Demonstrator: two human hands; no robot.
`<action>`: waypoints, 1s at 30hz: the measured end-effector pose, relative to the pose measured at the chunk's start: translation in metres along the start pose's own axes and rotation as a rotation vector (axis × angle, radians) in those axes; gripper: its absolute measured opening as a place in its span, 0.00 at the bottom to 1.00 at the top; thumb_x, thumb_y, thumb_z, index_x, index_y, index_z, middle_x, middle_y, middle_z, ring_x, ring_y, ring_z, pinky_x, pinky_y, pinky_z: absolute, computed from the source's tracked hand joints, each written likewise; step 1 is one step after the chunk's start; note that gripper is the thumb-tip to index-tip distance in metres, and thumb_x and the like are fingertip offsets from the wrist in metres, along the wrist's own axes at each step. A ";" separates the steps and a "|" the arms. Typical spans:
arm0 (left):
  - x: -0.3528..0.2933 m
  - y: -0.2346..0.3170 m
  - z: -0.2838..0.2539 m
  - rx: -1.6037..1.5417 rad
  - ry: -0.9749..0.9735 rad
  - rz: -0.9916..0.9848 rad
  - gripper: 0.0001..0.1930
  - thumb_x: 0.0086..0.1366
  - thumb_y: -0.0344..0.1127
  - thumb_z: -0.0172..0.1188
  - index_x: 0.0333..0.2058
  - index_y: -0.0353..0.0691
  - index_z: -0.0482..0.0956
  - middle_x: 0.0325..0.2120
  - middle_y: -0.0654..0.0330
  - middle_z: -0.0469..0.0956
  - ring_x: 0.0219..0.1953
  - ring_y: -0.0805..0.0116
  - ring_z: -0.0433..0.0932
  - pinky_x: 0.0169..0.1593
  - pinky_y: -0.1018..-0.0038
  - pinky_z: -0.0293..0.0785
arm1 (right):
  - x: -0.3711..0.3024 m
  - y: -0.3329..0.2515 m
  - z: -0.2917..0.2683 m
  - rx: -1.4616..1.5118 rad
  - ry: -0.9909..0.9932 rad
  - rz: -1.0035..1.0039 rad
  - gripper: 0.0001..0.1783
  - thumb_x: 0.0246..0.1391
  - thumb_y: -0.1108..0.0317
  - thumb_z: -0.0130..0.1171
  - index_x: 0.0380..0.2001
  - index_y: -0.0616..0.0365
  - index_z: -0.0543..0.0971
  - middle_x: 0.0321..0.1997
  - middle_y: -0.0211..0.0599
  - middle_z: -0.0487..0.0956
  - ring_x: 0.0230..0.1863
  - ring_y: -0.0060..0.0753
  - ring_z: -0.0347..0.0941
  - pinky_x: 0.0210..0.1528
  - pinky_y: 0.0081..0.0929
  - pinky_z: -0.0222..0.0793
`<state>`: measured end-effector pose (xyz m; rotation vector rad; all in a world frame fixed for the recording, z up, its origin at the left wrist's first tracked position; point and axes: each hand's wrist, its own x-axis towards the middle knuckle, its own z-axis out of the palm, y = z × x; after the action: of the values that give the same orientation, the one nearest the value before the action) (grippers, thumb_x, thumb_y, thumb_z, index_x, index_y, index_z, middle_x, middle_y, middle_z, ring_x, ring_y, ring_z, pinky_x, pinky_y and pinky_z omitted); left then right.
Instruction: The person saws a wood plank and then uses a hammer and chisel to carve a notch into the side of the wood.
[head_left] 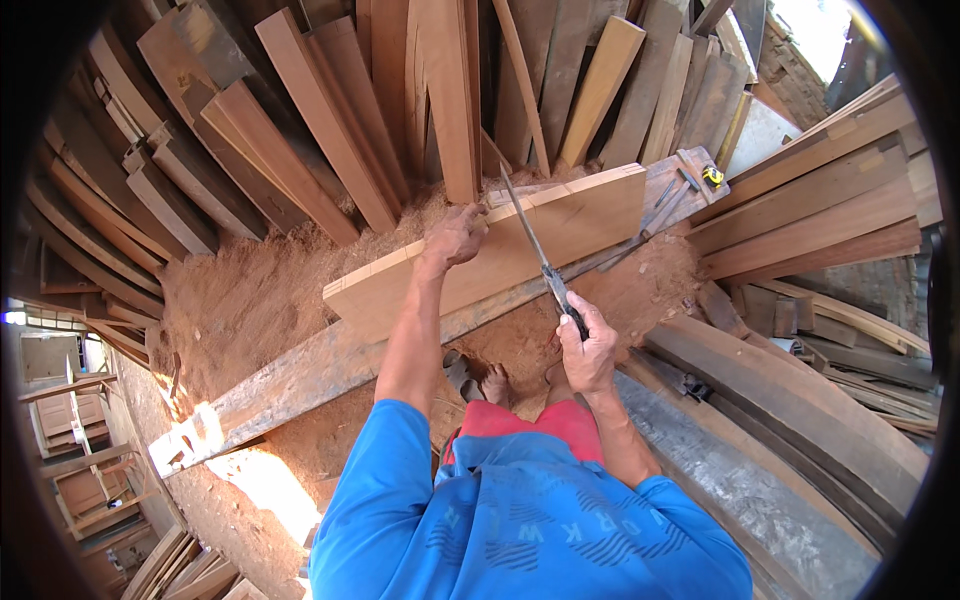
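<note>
mid-frame, right hand [588, 340] is clutching saw [558, 288]; left hand [453, 238], clasp unclear, is bracing likely stiff, heavy board [575, 225] by top edge

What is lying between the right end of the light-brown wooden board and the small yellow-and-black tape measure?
In the head view, at least two slim greyish hand tools, too small to identify, lie between the board and tape measure.

Stands at a long bench [280, 375] bearing a board [580, 225] set on edge, with left hand [455, 236] at its top edge, saw [548, 268] in right hand [590, 345] across it, tape measure [712, 177] at the bench's right end, planks [322, 120] leaning beyond, timber [800, 215] at right.
</note>
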<state>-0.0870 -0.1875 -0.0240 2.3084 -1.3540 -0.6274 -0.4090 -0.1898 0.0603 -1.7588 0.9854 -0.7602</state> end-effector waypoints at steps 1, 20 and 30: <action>0.002 0.000 0.000 -0.005 -0.013 0.010 0.18 0.69 0.42 0.61 0.57 0.53 0.77 0.51 0.45 0.79 0.58 0.41 0.78 0.62 0.52 0.74 | 0.000 0.004 -0.002 -0.018 -0.004 -0.023 0.19 0.65 0.71 0.61 0.56 0.70 0.81 0.44 0.58 0.87 0.40 0.50 0.87 0.45 0.40 0.82; 0.026 -0.005 0.005 -0.160 -0.038 0.064 0.14 0.70 0.38 0.62 0.53 0.51 0.79 0.50 0.48 0.79 0.58 0.43 0.77 0.61 0.53 0.74 | 0.008 0.012 -0.014 0.011 -0.099 -0.011 0.21 0.63 0.72 0.62 0.57 0.71 0.80 0.49 0.62 0.86 0.49 0.56 0.87 0.51 0.42 0.81; 0.025 -0.004 0.012 -0.036 0.023 -0.038 0.13 0.72 0.40 0.59 0.53 0.57 0.80 0.52 0.52 0.79 0.60 0.47 0.77 0.61 0.51 0.74 | 0.014 0.014 -0.010 0.011 -0.147 -0.149 0.19 0.63 0.75 0.62 0.57 0.71 0.80 0.49 0.61 0.86 0.49 0.59 0.86 0.50 0.42 0.82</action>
<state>-0.0798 -0.2092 -0.0401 2.3104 -1.2813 -0.6298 -0.4142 -0.2096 0.0515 -1.8651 0.7577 -0.7162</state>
